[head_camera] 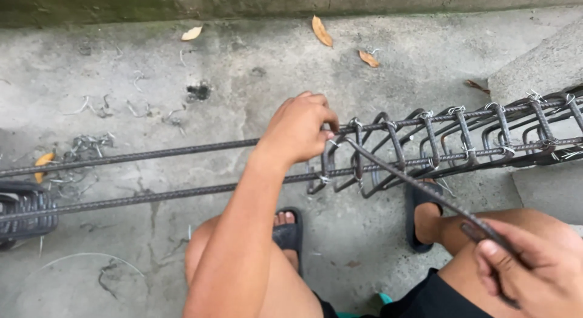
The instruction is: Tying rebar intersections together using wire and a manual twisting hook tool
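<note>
Rebar cage (pixel 425 145): ribbed steel bars with wire-tied stirrups, lying raised across the concrete floor (pixel 243 69) above the person's knees; likely heavy, rigid, rough enough not to slip. Left hand (pixel 299 128) closed around the upper bar at a stirrup tie, apparently a sound hold. Right hand (pixel 534 269) gripping a slim tying hook (pixel 425 190), its tip at that tie.

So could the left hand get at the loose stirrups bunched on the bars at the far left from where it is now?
Probably not without shifting: the left hand grips the top bar beside the tied stirrups, and the loose stirrups sit far along the bars, though nothing blocks the way.
</note>
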